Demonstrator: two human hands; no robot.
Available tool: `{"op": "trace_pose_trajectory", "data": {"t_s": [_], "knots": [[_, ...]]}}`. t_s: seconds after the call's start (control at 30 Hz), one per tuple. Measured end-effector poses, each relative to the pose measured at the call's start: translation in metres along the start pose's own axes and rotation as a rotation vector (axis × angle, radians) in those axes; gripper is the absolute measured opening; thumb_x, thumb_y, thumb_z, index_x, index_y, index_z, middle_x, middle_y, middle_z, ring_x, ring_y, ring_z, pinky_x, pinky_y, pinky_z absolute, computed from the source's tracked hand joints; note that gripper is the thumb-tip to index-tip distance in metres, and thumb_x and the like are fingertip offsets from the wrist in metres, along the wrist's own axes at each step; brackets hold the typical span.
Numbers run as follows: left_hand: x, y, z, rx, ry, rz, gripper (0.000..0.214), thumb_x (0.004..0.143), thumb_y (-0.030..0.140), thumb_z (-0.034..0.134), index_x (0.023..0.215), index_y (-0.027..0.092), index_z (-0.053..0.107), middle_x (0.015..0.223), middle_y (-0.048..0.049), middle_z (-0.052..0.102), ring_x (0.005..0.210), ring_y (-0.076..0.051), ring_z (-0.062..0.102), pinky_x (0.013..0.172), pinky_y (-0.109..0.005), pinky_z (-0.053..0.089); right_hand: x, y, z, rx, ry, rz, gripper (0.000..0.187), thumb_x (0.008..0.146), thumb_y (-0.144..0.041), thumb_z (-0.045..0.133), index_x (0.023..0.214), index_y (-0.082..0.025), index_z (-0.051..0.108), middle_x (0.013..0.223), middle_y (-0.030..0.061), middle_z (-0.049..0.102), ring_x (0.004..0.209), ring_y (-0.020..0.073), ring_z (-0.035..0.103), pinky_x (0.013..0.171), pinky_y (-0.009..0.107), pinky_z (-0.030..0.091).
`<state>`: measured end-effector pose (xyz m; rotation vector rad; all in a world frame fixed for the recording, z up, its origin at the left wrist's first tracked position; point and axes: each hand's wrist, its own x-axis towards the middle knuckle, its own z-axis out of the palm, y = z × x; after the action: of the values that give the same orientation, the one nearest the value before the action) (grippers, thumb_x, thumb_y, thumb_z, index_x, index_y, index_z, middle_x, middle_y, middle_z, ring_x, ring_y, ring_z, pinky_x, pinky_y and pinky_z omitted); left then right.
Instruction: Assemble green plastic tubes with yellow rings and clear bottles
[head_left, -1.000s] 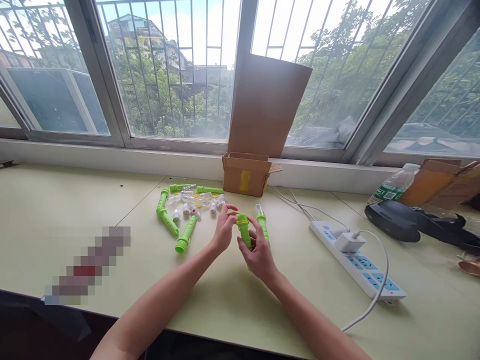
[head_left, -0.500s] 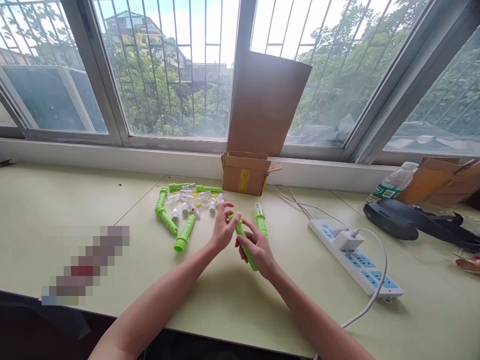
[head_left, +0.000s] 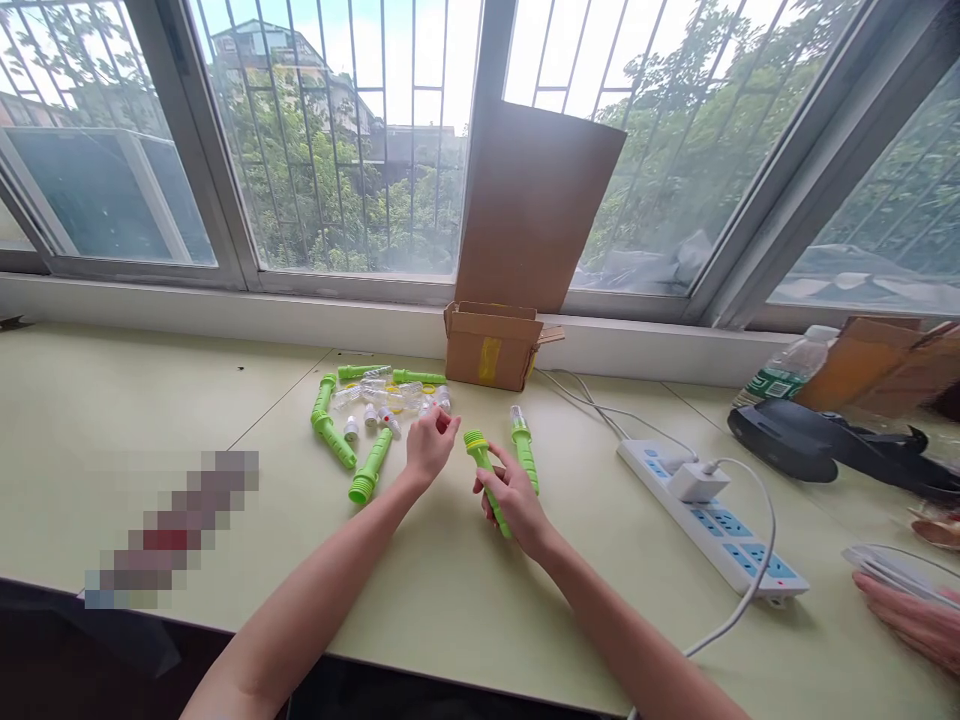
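My right hand (head_left: 517,500) is wrapped round a green plastic tube (head_left: 475,445), its threaded end pointing up and away from me. My left hand (head_left: 431,445) is a little to the left of that tube, apart from it, with fingers curled in; whatever they may hold is hidden. Just beyond the left hand are white caps (head_left: 351,429) and clear plastic pieces (head_left: 409,392). A loose green tube (head_left: 370,468) lies left of my left hand. Right of the held tube lies another green tube (head_left: 526,458) with a clear tip fitted.
More green tubes (head_left: 322,410) and yellow rings (head_left: 428,390) lie around the clear pieces. A cardboard box (head_left: 487,350) stands against the window. On the right are a power strip (head_left: 709,515), cables, a bottle (head_left: 791,365) and another person's hand (head_left: 907,615) beside a white object.
My left hand has moved left, off the tube's threaded end, and its fingers have curled in. The right hand keeps the tube. Another person's hand has appeared at the right edge.
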<state>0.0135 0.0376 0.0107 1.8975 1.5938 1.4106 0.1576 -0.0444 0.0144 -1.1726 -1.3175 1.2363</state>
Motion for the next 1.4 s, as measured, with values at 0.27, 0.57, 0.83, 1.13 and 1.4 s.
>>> {"op": "trace_pose_trajectory", "data": {"t_s": [0.27, 0.57, 0.83, 1.13, 1.4], "knots": [[0.004, -0.004, -0.015, 0.847, -0.073, 0.046, 0.025, 0.086, 0.018, 0.044, 0.101, 0.012, 0.063, 0.101, -0.0189, 0.058, 0.101, -0.033, 0.051, 0.082, -0.045, 0.04, -0.001, 0.0, 0.001, -0.038, -0.003, 0.015, 0.061, 0.076, -0.034, 0.055, 0.134, -0.025, 0.04, 0.07, -0.0058, 0.056, 0.039, 0.0082, 0.047, 0.035, 0.02, 0.038], [0.015, -0.023, -0.025, 1.033, -0.226, -0.153, 0.039, 0.078, 0.004, 0.041, 0.109, 0.016, 0.062, 0.113, -0.017, 0.058, 0.092, -0.03, 0.058, 0.089, -0.052, 0.032, -0.002, -0.001, 0.001, -0.054, -0.009, 0.002, 0.06, 0.076, -0.033, 0.054, 0.134, -0.024, 0.04, 0.07, -0.0052, 0.055, 0.039, 0.0079, 0.045, 0.034, 0.02, 0.036], [0.013, -0.013, -0.024, 1.013, -0.177, -0.021, 0.032, 0.079, 0.002, 0.041, 0.094, 0.016, 0.065, 0.101, -0.0142, 0.062, 0.083, -0.027, 0.06, 0.091, -0.051, 0.032, -0.002, 0.0, 0.001, -0.056, -0.006, -0.002, 0.061, 0.077, -0.035, 0.055, 0.135, -0.024, 0.039, 0.071, -0.005, 0.055, 0.039, 0.0082, 0.045, 0.033, 0.02, 0.035], [0.0, 0.016, -0.02, 0.89, -0.1, 0.227, 0.033, 0.073, -0.003, 0.045, 0.097, 0.012, 0.061, 0.111, -0.0172, 0.055, 0.089, -0.027, 0.057, 0.086, -0.043, 0.036, 0.001, 0.003, 0.0, -0.087, 0.003, -0.015, 0.061, 0.078, -0.034, 0.055, 0.135, -0.024, 0.039, 0.07, -0.0048, 0.056, 0.039, 0.0081, 0.046, 0.036, 0.021, 0.037], [0.0, 0.01, -0.013, 0.545, -0.009, 0.341, 0.023, 0.088, 0.011, 0.04, 0.107, 0.016, 0.053, 0.104, -0.0125, 0.06, 0.088, -0.024, 0.059, 0.078, -0.034, 0.043, 0.003, 0.006, -0.001, -0.126, -0.017, -0.051, 0.059, 0.08, -0.036, 0.055, 0.135, -0.025, 0.039, 0.072, -0.0046, 0.056, 0.04, 0.0081, 0.045, 0.04, 0.023, 0.039]]}}
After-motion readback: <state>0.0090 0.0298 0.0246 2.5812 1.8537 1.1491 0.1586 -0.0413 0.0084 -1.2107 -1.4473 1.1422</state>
